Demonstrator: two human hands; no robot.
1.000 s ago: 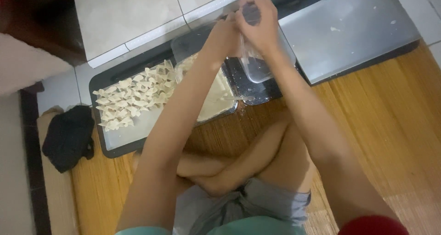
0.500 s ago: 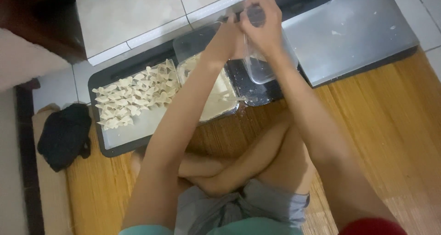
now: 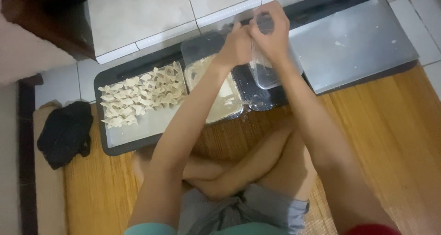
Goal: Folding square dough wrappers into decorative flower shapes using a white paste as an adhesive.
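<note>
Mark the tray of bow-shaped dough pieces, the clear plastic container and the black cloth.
tray of bow-shaped dough pieces (image 3: 138,127), head view, bare sheet below the pieces.
clear plastic container (image 3: 268,76), head view, its near wall.
black cloth (image 3: 64,134), head view, its middle.

Small pale dough piece, pinched between both hands, above clear tub
</note>
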